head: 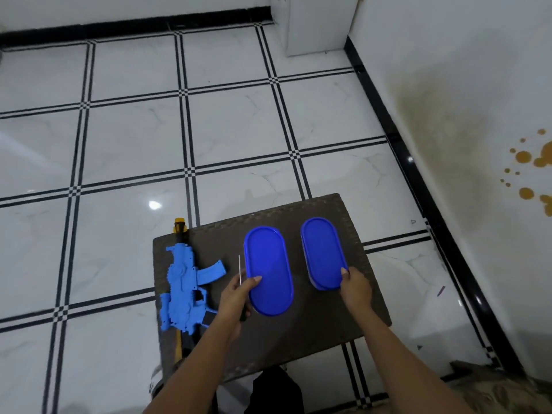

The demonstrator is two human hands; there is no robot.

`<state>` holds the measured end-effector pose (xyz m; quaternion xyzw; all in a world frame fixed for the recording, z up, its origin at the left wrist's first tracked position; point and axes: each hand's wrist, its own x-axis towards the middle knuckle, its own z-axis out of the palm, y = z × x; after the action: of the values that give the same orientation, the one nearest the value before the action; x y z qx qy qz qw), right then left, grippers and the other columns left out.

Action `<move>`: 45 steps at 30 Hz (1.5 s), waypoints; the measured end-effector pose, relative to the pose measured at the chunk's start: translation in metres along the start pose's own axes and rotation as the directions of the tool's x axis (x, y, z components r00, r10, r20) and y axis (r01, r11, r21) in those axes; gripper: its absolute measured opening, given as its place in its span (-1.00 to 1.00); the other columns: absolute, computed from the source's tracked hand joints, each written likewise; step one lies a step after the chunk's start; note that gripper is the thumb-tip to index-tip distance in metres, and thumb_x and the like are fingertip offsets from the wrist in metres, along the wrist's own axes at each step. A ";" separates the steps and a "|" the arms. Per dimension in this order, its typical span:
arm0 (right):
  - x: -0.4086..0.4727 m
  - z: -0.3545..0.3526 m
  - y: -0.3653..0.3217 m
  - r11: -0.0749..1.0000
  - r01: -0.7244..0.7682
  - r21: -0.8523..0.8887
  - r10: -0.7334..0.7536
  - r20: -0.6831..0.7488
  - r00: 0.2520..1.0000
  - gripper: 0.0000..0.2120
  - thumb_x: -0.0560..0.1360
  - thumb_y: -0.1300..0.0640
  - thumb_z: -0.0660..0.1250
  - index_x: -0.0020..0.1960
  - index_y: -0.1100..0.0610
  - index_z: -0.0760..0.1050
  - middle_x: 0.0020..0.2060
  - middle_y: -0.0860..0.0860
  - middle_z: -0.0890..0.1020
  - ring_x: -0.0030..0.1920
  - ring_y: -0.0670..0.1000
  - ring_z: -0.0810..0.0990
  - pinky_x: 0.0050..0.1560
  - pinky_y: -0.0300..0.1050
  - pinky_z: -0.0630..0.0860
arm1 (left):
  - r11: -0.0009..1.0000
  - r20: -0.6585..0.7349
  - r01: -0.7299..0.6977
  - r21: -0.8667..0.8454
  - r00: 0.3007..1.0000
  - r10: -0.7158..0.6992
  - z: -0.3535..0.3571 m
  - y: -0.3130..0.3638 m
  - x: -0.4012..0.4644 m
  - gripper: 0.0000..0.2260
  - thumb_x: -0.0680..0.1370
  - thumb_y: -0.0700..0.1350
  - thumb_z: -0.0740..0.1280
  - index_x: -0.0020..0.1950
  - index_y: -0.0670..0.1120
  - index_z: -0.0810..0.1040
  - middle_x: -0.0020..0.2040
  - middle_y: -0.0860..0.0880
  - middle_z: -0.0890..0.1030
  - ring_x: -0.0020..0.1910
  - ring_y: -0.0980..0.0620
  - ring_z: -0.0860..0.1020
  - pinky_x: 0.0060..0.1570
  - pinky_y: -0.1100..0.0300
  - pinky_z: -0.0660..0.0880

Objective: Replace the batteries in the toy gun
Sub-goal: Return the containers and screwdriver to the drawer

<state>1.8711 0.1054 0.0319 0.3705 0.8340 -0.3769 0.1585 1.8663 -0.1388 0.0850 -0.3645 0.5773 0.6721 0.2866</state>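
Note:
A blue toy gun [182,285] with an orange muzzle tip lies along the left edge of a small dark woven table [322,321]. Two oval blue-lidded containers stand on the table: the left one [268,270] and the right one [324,252]. My left hand [236,300] grips a thin screwdriver [240,270], its metal shaft pointing away from me, while a fingertip touches the left container's lid. My right hand [355,289] holds the near right edge of the right container, thumb on the lid.
The table stands on a glossy white tiled floor [149,138] with black grid lines. A white wall [463,100] with dark baseboard and orange stains runs along the right. A white pillar [316,22] stands at the back.

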 end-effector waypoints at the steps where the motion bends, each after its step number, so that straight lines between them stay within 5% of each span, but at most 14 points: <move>1: -0.020 -0.003 -0.012 0.999 0.045 0.013 -0.045 -0.003 0.999 -0.73 0.61 0.09 0.09 -0.14 0.23 0.43 -0.26 0.11 0.51 -0.19 0.07 0.53 -0.28 -0.13 0.39 | 0.999 -0.003 -0.011 -0.040 1.000 0.011 -0.012 0.002 -0.013 -0.46 0.37 -0.01 0.47 0.33 -0.05 0.43 -0.35 -0.05 0.58 -0.44 -0.02 0.45 -0.43 0.12 0.41; 3: -0.055 -0.007 -0.032 0.993 0.110 0.043 -0.109 -0.020 0.994 -0.71 0.61 0.10 0.09 -0.15 0.24 0.44 -0.29 0.11 0.51 -0.24 0.06 0.51 -0.32 -0.15 0.36 | 0.994 0.001 -0.025 -0.109 1.000 0.025 -0.030 0.010 -0.039 -0.37 0.28 0.05 0.51 0.30 -0.06 0.45 -0.21 -0.10 0.62 -0.26 -0.12 0.50 -0.29 0.02 0.45; 7: -0.127 0.000 -0.074 0.964 0.253 0.083 -0.250 -0.036 0.968 -0.70 0.61 0.08 0.09 -0.16 0.22 0.46 -0.34 0.09 0.50 -0.32 0.01 0.48 -0.31 -0.13 0.36 | 0.980 -0.021 -0.070 -0.185 0.998 0.067 -0.078 0.033 -0.086 -0.75 0.46 -0.09 0.38 0.11 -0.11 0.51 -0.17 -0.09 0.60 -0.52 0.08 0.51 -0.63 0.32 0.32; 10: -0.177 0.017 -0.103 0.936 0.343 0.082 -0.340 -0.058 0.939 -0.70 0.61 0.08 0.09 -0.17 0.20 0.46 -0.36 0.04 0.49 -0.33 0.00 0.48 -0.32 -0.13 0.35 | 0.969 -0.037 -0.138 -0.206 0.990 0.133 -0.130 0.047 -0.110 -0.87 0.47 -0.13 0.36 -0.02 -0.10 0.50 -0.39 -0.02 0.55 -0.62 0.10 0.35 -0.65 0.35 0.19; 16: -0.278 0.110 -0.171 0.882 0.467 0.070 -0.460 -0.095 0.883 -0.72 0.61 0.13 0.10 -0.25 0.12 0.41 -0.43 0.05 0.46 -0.40 0.01 0.42 -0.39 -0.12 0.26 | 0.952 -0.043 -0.236 -0.194 0.972 0.232 -0.281 0.070 -0.127 -0.82 0.46 -0.11 0.37 0.05 -0.09 0.55 -0.37 0.00 0.57 -0.56 0.10 0.35 -0.60 0.32 0.23; 21: -0.356 0.218 -0.226 0.902 0.419 0.103 -0.407 -0.125 0.905 -0.70 0.60 0.20 0.12 -0.30 0.17 0.38 -0.45 0.03 0.43 -0.40 0.01 0.39 -0.40 -0.21 0.23 | 0.960 -0.060 -0.255 -0.118 0.967 0.249 -0.427 0.087 -0.130 -0.63 0.45 -0.07 0.39 0.24 -0.08 0.50 -0.35 -0.06 0.50 -0.55 0.09 0.28 -0.57 0.28 0.23; 27: -0.419 0.307 -0.306 0.899 0.425 0.103 -0.420 -0.074 0.905 -0.66 0.61 0.18 0.11 -0.35 0.15 0.27 -0.47 0.01 0.34 -0.42 -0.02 0.32 -0.44 -0.24 0.18 | 0.962 -0.089 -0.255 -0.100 0.965 0.247 -0.552 0.125 -0.146 -0.71 0.46 -0.07 0.38 0.13 -0.15 0.54 -0.35 -0.09 0.47 -0.55 0.07 0.29 -0.54 0.28 0.24; 31: -0.435 0.325 -0.354 0.873 0.477 0.100 -0.476 -0.037 0.879 -0.68 0.61 0.16 0.10 -0.30 0.17 0.34 -0.49 -0.03 0.38 -0.49 -0.10 0.37 -0.51 -0.32 0.26 | 0.958 -0.135 -0.268 -0.105 0.958 0.253 -0.592 0.153 -0.149 -0.76 0.46 -0.05 0.38 0.08 -0.11 0.53 -0.32 -0.10 0.56 -0.50 0.04 0.40 -0.57 0.28 0.32; 36: -0.442 0.336 -0.410 0.840 0.528 0.129 -0.526 -0.047 0.849 -0.71 0.62 0.17 0.10 -0.23 0.24 0.42 -0.49 -0.03 0.42 -0.50 -0.11 0.39 -0.51 -0.37 0.36 | 0.946 -0.155 -0.294 -0.139 0.950 0.272 -0.616 0.196 -0.139 -0.81 0.45 -0.03 0.38 -0.02 -0.08 0.53 -0.38 -0.06 0.44 -0.54 0.09 0.28 -0.56 0.29 0.22; 45: -0.374 0.360 -0.516 0.847 0.500 0.181 -0.489 -0.104 0.866 -0.68 0.61 0.15 0.09 -0.22 0.28 0.45 -0.46 0.05 0.47 -0.49 -0.02 0.44 -0.46 -0.22 0.38 | 0.939 -0.170 -0.318 -0.135 0.941 0.294 -0.625 0.304 -0.064 -0.83 0.42 -0.02 0.41 -0.06 -0.07 0.56 -0.31 -0.08 0.46 -0.48 0.04 0.27 -0.46 0.20 0.21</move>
<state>1.7377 -0.5768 0.2594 0.1673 0.8626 -0.4775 -0.0047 1.7574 -0.8037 0.2676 -0.3407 0.5906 0.7240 0.1048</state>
